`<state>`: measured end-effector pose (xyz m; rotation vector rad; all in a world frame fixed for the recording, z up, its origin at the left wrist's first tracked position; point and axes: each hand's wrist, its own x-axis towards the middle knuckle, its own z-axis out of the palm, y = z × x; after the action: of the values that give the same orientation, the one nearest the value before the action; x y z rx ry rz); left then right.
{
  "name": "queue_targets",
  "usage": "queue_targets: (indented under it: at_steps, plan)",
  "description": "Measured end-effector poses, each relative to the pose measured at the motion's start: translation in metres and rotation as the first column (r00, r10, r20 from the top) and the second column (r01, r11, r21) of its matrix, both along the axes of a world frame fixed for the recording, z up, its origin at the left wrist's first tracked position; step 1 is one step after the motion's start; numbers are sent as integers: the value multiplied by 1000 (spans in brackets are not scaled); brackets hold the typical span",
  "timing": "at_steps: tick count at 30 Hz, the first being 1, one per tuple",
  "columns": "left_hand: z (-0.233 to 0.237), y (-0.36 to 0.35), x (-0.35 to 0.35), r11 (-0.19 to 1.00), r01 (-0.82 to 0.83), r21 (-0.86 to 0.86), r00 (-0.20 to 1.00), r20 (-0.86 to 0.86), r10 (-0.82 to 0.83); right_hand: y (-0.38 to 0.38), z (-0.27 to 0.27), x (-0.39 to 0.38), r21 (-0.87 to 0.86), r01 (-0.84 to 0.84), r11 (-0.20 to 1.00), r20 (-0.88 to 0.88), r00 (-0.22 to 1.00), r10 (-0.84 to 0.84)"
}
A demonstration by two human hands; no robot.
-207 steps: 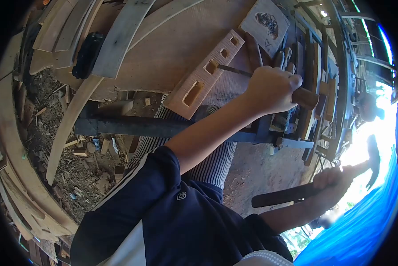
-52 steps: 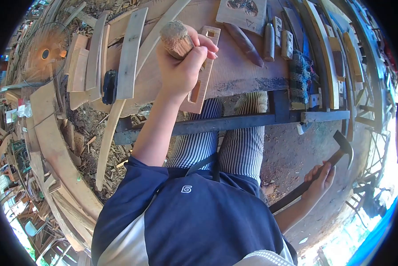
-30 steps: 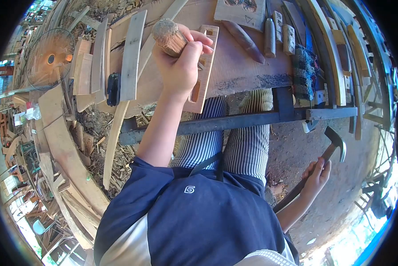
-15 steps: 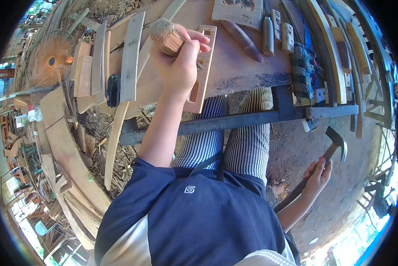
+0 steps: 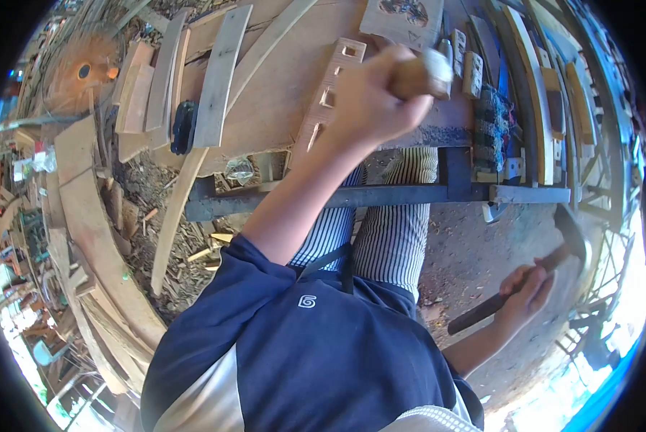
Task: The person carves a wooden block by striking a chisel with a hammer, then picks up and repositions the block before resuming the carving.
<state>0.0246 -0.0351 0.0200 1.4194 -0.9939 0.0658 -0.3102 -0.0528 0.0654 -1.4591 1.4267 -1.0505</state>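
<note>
My left hand is closed round a thick wooden tool handle, its pale end pointing right; the rest of the tool is hidden. Beneath this arm lies a wooden piece with several rectangular slots, on the workbench. At the lower right, my right hand grips the wooden shaft of a hammer, whose metal head is at the upper right of the hand, out beyond the bench edge.
A carved board, small slotted blocks and a woven cloth lie across the bench. Planks and a black object are at left, near a fan. A dark bar crosses above my legs.
My left hand has moved right with the handle, off the slotted piece, and turned. My right hand and the hammer have shifted slightly right. The whole view has shifted a little.
</note>
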Motion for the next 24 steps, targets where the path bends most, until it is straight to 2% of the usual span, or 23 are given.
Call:
queue_targets:
  at_steps: [1, 2, 4, 5, 6, 8, 9, 10, 11, 12, 14, 15, 16, 17, 18, 20, 22, 23, 24]
  plan:
    - [-2, -5, -3, 998, -15, 66, 998, 67, 11, -2, 12, 5, -111, -20, 994, 16, 1000, 22]
    - [-3, -8, -7, 998, -37, 53, 998, 58, 34, -5, 24, 10, -124, -44, 991, 6, 999, 45]
    - [-1, -9, -13, 977, -60, 203, 991, 130, 34, -10, 49, 21, -336, -83, 938, 177, 973, 150]
    - [-3, -10, -14, 976, -55, 210, 985, 169, 19, -10, 59, 32, -408, -136, 903, 219, 946, 241]
    - [-3, -9, -14, 977, -67, 200, 986, 161, 35, -12, 59, 43, -417, -152, 896, 209, 944, 257]
    - [-5, -8, -15, 970, -30, 240, 981, 193, -18, -18, 51, 60, -362, -153, 920, 384, 874, 297]
    - [-6, -7, -15, 960, -26, 278, 979, 201, -32, -28, 31, 58, -412, -323, 852, -125, 946, 298]
    - [-8, -8, -16, 962, -29, 272, 980, 195, -26, -26, 21, 79, -483, -348, 803, -292, 929, 227]
    - [-9, -8, -16, 973, -30, 228, 980, 197, -16, -3, 37, 111, -128, -254, 959, -94, 965, 243]
    - [-8, -9, -15, 982, -31, 184, 980, 200, -7, 0, 36, 114, -132, -257, 957, -98, 964, 246]
    - [-6, -5, -14, 974, 3, 228, 983, 177, -45, 2, 29, 114, 24, -492, 870, -134, 861, 491]
    - [-6, -3, -13, 960, 39, 277, 985, 151, -84, 1, 31, 111, -54, -502, 863, -118, 862, 494]
    - [-8, -2, -14, 960, 36, 277, 987, 143, -79, 2, 34, 113, -49, -507, 861, -125, 858, 498]
    - [-10, -3, -15, 957, 40, 289, 981, 170, -92, 5, 40, 116, -152, -434, 888, 98, 887, 451]
    - [-11, -3, -15, 953, 44, 299, 974, 201, -108, 7, 43, 120, -235, -334, 913, 322, 859, 398]
    - [-13, -4, -15, 957, 42, 286, 976, 192, -100, 6, 35, 118, -260, -300, 918, 328, 866, 376]
    - [-12, -5, -15, 963, 35, 269, 980, 181, -86, 7, 25, 115, -78, -404, 912, -26, 915, 403]
    - [-11, -5, -15, 974, 2, 227, 979, 198, -48, 6, 27, 113, 57, -483, 874, -128, 864, 487]
    - [-10, -5, -15, 983, -30, 184, 976, 216, -11, 7, 26, 112, 54, -485, 873, -131, 863, 488]
